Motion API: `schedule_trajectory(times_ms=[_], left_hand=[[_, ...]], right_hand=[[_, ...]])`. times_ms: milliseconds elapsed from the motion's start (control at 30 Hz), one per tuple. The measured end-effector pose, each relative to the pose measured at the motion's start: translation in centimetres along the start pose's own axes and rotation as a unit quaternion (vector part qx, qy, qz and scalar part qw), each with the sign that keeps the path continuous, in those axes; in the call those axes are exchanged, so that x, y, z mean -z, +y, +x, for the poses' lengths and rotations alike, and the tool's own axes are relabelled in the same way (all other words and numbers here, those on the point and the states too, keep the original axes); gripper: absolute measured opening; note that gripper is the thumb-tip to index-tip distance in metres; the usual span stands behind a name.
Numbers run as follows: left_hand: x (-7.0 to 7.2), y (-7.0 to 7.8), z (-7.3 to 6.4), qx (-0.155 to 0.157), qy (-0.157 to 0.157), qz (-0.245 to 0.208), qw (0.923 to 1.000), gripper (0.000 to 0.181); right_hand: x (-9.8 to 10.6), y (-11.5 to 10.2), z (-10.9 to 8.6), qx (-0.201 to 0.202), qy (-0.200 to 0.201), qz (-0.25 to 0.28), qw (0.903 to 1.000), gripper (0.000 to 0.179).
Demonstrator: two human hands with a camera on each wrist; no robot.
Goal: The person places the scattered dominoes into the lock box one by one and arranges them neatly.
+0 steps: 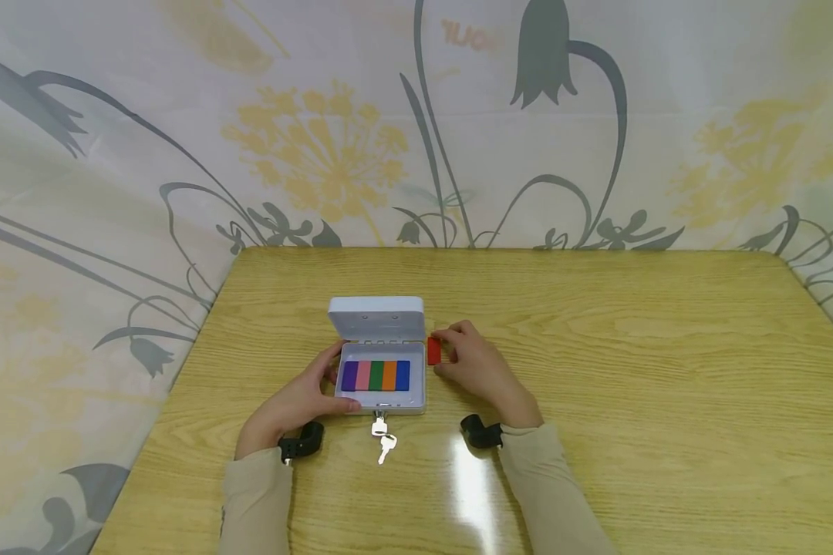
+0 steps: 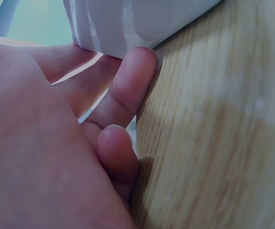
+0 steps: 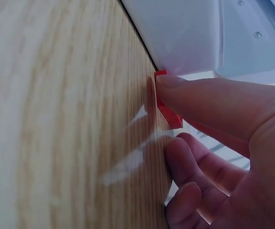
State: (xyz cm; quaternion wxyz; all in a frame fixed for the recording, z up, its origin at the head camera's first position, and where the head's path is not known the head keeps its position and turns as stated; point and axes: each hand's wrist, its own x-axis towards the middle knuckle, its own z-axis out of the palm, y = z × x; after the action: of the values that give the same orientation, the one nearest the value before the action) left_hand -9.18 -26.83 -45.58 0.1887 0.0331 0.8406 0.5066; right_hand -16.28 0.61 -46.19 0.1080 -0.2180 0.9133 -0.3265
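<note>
A white cash box stands on the table with its lid raised. Inside lies a row of several coloured blocks, from a purple block at the left to a blue block at the right. My left hand grips the box's left side, thumb at the front corner and fingers toward the back. Between thumb and fingers my right hand pinches a red block, just right of the box. The right wrist view shows the red block low, close to the tabletop.
Two keys hang at the front of the box, the lower key lying on the wooden table. Each wrist wears a black camera mount, the left mount in front of the box. A flower-patterned cloth rises behind the table's back edge.
</note>
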Motion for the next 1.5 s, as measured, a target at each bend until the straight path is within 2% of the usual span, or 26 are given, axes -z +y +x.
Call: schedule_trajectory(times_ms=[233, 667, 1500], left_hand=[[0.06, 0.08, -0.03, -0.001, -0.001, 0.001, 1.0, 0.1], [0.07, 0.2, -0.05, -0.003, -0.001, 0.0, 1.0, 0.101], [0.02, 0.25, -0.07, 0.006, 0.001, 0.002, 1.0, 0.102]], right_hand=[[-0.24, -0.14, 0.13, -0.004, 0.013, -0.029, 0.9995, 0.046], [-0.36, -0.18, 0.16, -0.002, 0.016, -0.046, 0.9988, 0.044], [0.43, 0.12, 0.02, -0.024, -0.002, 0.006, 0.9997, 0.045]])
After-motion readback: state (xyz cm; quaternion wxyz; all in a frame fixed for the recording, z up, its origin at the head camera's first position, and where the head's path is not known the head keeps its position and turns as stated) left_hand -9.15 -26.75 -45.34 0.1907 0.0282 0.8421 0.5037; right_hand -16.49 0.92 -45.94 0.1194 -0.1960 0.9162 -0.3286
